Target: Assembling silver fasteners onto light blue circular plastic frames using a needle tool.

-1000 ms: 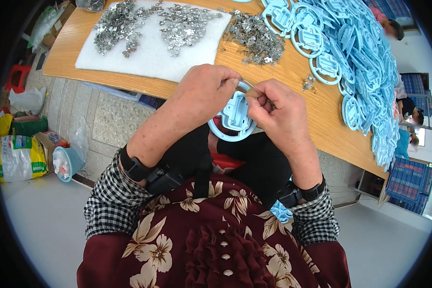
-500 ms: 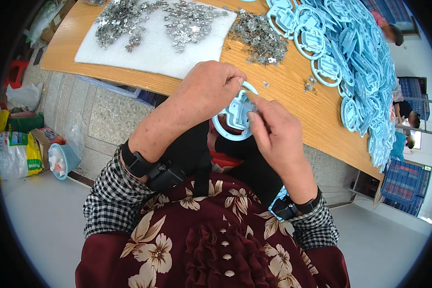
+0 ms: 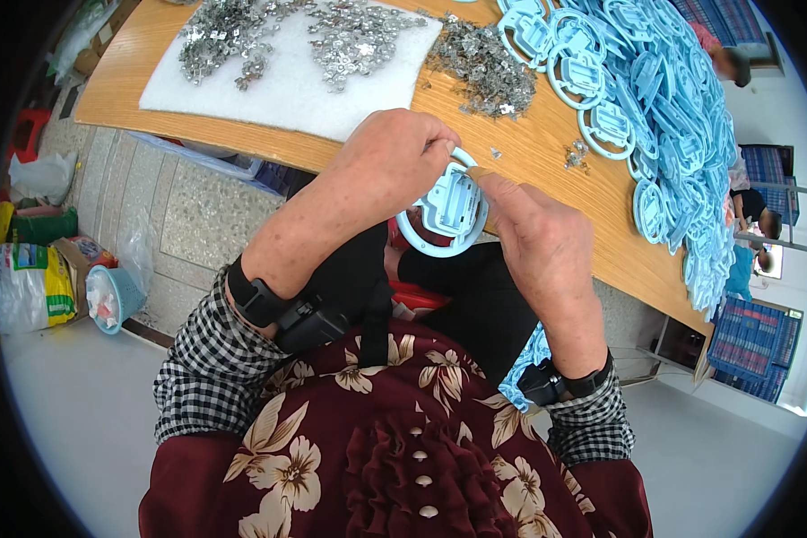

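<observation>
Light-blue ring part (image 3: pixel 448 206): held over the lap at the near edge of the wooden table (image 3: pixel 538 148); molded center insert facing the viewer; contact with the table edge cannot be told.
Left hand (image 3: pixel 399 148): fingers closed narrowly on the upper rim of the ring part; thumb and index finger near each other.
Right hand (image 3: pixel 542 238): index finger extended to the upper right of the ring part, fingertip at the rim beside the insert; thumb hidden (whether the fingers pinch anything cannot be told).
White pad (image 3: pixel 278 94): flat on the table, carrying 2 piles of small metal pieces, the left pile (image 3: pixel 220 40) and the right pile (image 3: pixel 354 40).
Bare wood: 1 further metal pile (image 3: pixel 482 67) just right of the pad; a few loose pieces (image 3: pixel 576 155) nearer the hands.
Blue heap (image 3: pixel 681 125): many similar ring parts, stacked and overlapping along the table's right side.
Wrists: 1 black band on each, above checkered sleeves.
</observation>
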Tool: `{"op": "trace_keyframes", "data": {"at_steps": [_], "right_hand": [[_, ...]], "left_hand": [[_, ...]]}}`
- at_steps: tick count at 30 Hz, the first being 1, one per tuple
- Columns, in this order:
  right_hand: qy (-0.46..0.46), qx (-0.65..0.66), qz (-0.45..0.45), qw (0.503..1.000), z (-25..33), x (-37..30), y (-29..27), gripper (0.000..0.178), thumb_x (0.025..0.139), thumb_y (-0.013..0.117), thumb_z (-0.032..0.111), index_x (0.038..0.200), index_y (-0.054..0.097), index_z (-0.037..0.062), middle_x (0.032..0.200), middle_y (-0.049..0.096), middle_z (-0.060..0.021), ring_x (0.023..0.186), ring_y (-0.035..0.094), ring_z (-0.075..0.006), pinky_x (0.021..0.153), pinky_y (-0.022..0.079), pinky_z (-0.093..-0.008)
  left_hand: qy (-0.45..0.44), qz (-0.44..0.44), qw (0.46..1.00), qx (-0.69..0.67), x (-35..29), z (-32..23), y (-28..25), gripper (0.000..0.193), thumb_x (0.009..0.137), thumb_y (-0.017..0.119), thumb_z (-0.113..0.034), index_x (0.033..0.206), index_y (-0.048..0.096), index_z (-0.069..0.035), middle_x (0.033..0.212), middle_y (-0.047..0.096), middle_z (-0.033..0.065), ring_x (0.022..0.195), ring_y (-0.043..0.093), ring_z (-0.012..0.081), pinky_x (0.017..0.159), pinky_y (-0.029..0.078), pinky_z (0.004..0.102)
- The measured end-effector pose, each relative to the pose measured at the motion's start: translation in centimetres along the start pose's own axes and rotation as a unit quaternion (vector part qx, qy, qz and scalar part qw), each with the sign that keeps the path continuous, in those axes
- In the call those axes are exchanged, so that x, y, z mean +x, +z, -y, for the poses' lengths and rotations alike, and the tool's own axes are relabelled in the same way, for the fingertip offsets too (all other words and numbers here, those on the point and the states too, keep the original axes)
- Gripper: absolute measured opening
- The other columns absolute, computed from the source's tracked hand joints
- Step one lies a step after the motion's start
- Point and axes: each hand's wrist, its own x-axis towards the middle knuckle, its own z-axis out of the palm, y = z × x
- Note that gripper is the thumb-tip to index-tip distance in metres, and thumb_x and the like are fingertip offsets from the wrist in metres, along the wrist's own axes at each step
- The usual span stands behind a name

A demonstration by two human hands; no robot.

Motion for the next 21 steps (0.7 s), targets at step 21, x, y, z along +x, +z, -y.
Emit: {"op": "trace_keyframes", "data": {"at_steps": [21], "right_hand": [[0.005, 0.098, 0.053, 0.994, -0.9, 0.9, -0.4, 0.028, 0.086, 0.063, 0.006, 0.112, 0.07, 0.0124, 0.089, 0.069, -0.0139, 0.079, 0.068, -0.0351, 0.066, 0.053, -0.0439]], "left_hand": [[0.013, -0.016, 1.0, 0.007, 0.0, 0.3, 0.3, 0.032, 0.096, 0.055, -0.02, 0.109, 0.071, 0.005, 0.085, 0.071, 0.023, 0.077, 0.07, 0.0304, 0.073, 0.053, 0.0393]]}}
